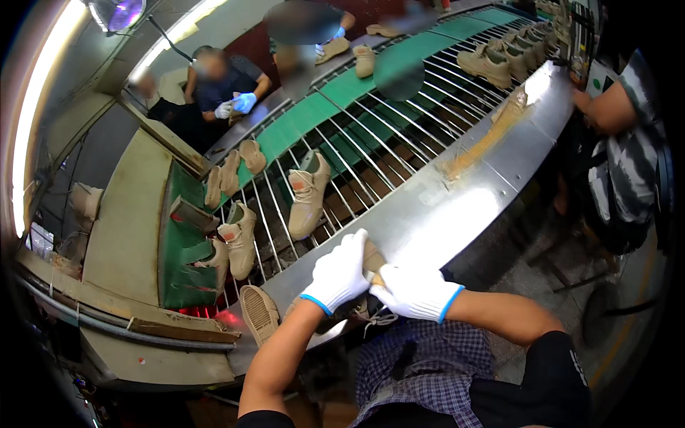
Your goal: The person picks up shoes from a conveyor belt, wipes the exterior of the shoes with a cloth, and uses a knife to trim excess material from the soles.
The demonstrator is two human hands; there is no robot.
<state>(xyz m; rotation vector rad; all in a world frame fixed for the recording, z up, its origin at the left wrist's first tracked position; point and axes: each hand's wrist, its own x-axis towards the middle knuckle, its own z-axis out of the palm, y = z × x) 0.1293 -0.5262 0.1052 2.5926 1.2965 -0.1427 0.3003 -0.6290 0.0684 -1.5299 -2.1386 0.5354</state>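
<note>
Both my hands wear white gloves with blue cuffs. My left hand [339, 272] and my right hand [416, 291] are closed together around a tan lace-up shoe [372, 258], held at the near edge of the shiny metal ledge [457, 207]. The gloves hide most of the shoe; its white laces [377, 319] hang below my hands. Another tan shoe [260, 314] lies sole-up just left of my left wrist.
A conveyor of metal rods [371, 153] carries several tan shoes past me, with a green belt [342, 89] behind it. Across it, a person in blue gloves [239, 103] works. Another person's arm [614, 107] rests at the right. A green rack [182, 250] stands at the left.
</note>
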